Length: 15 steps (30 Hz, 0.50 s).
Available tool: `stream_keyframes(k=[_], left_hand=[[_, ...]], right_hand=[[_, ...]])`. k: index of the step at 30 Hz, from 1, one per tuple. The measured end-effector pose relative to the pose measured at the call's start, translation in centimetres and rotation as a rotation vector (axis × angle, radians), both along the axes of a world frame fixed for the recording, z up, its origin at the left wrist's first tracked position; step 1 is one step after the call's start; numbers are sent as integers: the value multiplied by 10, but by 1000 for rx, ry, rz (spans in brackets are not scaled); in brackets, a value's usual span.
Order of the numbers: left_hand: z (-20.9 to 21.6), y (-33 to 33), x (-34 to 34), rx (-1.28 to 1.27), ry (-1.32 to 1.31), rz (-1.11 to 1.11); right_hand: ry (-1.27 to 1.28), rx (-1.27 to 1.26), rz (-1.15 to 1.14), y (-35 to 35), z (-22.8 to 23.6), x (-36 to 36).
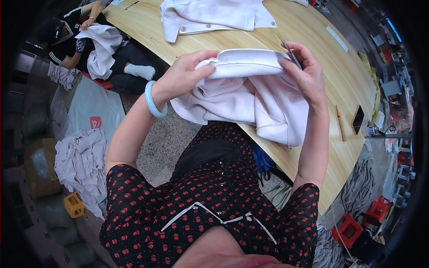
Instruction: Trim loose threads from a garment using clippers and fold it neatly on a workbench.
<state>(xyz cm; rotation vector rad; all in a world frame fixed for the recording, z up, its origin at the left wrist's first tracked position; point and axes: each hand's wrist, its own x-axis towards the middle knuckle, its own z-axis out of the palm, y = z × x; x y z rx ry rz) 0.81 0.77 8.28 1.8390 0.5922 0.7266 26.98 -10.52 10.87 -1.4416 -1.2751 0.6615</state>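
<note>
A pale pink garment with a ribbed band is stretched between my hands, its body drooping over the table's near edge. My left hand grips the band's left end, thumb on the near side. At the band's right end, my right hand pinches the fabric. It also holds a slim, dark metal pointed tool, which sticks up between thumb and fingers; whether it is tweezers or snips I cannot tell. Beyond the band, another pale garment with round snaps lies on the table.
On the wooden table, a phone and a thin brown stick lie at right. A seated co-worker handles pale cloth at far left. Piled fabric and a yellow stool stand left; red stools stand lower right.
</note>
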Motion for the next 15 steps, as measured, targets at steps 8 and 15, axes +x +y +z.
stream_keyframes(k=[8,15], left_hand=[[5,8,15,-573,7,-32],[17,-1,18,-635,-6,-76]], right_hand=[[-521,279,-320,8,-28,-29],[-537,317,-56,3,-37,-63]])
